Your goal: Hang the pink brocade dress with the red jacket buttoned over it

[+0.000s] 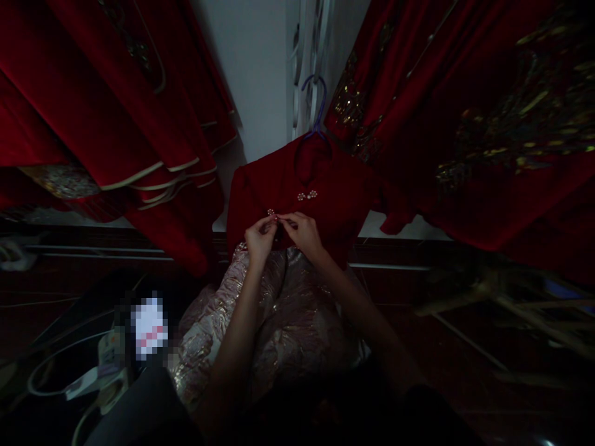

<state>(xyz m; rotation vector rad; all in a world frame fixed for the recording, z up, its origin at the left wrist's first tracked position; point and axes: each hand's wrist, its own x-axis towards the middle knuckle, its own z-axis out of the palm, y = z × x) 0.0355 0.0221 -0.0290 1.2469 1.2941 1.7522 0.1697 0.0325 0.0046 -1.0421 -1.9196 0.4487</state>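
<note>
A red jacket (339, 217) hangs from a purple hanger (320, 102) in front of me. Across its chest sits a pearl-like beaded clasp (307, 196). Lower down, a second beaded clasp (271, 212) is between my fingertips. My left hand (261, 238) pinches it from the left, thumb and forefinger together. Meeting it from the right, my right hand (300, 229) pinches at the same clasp, whose middle is hidden by the fingers. Below the jacket spreads a shiny pinkish-silver skirt (279, 310).
Red garments with pale trim (153, 124) hang at left; red cloth with gold sequins (511, 124) hangs at right. A lit, blurred screen (149, 328) and a power strip (111, 371) with cables lie at lower left. Wooden legs (465, 297) stand at right.
</note>
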